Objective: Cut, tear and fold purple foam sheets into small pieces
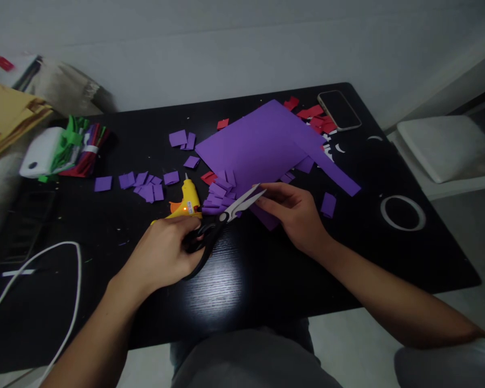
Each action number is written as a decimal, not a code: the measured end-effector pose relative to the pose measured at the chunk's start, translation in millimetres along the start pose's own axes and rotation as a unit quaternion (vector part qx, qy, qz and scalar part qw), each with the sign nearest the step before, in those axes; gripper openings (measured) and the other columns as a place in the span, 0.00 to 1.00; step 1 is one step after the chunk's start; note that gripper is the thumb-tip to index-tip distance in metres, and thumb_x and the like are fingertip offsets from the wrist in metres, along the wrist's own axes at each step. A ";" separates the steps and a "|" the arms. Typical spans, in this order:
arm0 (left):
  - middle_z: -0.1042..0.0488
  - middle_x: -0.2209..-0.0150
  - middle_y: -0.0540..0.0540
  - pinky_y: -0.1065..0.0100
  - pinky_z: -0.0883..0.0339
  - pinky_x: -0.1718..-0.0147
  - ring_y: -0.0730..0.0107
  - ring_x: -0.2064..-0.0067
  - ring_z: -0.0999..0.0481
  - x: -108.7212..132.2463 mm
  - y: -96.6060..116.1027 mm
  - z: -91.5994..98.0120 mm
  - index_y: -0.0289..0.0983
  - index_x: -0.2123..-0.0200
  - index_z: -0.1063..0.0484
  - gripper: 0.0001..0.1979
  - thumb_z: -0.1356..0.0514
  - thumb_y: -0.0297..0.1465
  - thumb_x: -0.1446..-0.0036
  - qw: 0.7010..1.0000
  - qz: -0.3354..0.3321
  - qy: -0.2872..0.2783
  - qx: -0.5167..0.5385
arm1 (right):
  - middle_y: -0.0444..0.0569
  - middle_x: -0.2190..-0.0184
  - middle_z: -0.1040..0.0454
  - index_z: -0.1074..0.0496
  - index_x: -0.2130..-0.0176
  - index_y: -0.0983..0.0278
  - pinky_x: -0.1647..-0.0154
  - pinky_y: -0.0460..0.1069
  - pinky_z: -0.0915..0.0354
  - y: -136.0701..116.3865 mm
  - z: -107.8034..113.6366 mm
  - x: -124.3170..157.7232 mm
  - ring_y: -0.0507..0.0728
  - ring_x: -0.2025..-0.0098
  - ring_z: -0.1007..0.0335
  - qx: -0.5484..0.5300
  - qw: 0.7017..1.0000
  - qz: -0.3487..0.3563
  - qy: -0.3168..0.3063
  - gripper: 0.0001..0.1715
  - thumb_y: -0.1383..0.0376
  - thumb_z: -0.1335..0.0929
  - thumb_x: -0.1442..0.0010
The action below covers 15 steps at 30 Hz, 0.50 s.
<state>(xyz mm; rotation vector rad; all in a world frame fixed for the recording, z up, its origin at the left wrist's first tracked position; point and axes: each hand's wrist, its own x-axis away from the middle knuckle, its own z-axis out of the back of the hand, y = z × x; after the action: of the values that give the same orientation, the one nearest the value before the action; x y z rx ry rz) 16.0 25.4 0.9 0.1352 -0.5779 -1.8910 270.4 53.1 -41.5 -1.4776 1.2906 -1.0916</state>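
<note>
Purple foam sheet lies flat at the middle of the black table, its near edge reaching down to both hands. Head view only.

Left hand is curled tight around the black handles of the scissors, fingers through the loops. The blades are slightly parted and point right and far, tips at the near edge of the sheet. Right hand sits right of the blade tips, thumb and fingers pinched shut on the near edge of the sheet, holding a small flap of it just beside the blades. So the sheet edge sits between the right fingertips and the scissor tips, touching both.

A pile of purple cut strips lies just far of the scissors, under the blades' left side. Yellow glue gun rests just far of the left hand, orange light lit. More purple squares are scattered left of it. Red scraps lie at the far right by a phone. A white ring lies right, well apart from the hands. A white cable loops at near left. A bundle of coloured sheets sits far left.
</note>
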 end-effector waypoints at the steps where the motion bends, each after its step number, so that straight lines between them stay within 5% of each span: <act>1: 0.27 0.73 0.48 0.66 0.41 0.71 0.66 0.72 0.28 0.0 0.1 0.2 0.39 0.72 0.31 0.10 0.42 0.37 0.42 1.000 0.001 0.000 -0.001 | 0.44 0.59 0.15 0.16 0.59 0.56 0.41 0.57 0.26 0.0 -0.1 0.0 0.58 0.53 0.18 -0.001 1.000 0.000 -0.001 0.14 0.62 0.19 0.48; 15: 0.26 0.73 0.48 0.66 0.41 0.70 0.65 0.71 0.27 -0.7 -1.7 -0.6 0.39 0.70 0.30 0.08 0.43 0.36 0.42 1.000 0.005 -0.019 -0.009 | 0.43 0.59 0.15 0.16 0.59 0.55 0.41 0.58 0.26 -1.2 -0.9 0.2 0.58 0.52 0.18 0.001 1.000 0.000 -0.003 0.13 0.62 0.19 0.47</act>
<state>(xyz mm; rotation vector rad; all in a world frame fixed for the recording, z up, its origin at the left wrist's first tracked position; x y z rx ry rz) 15.0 26.3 -0.5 0.0841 -0.5875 -1.8914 269.9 53.0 -40.0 -1.4780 1.2839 -1.0871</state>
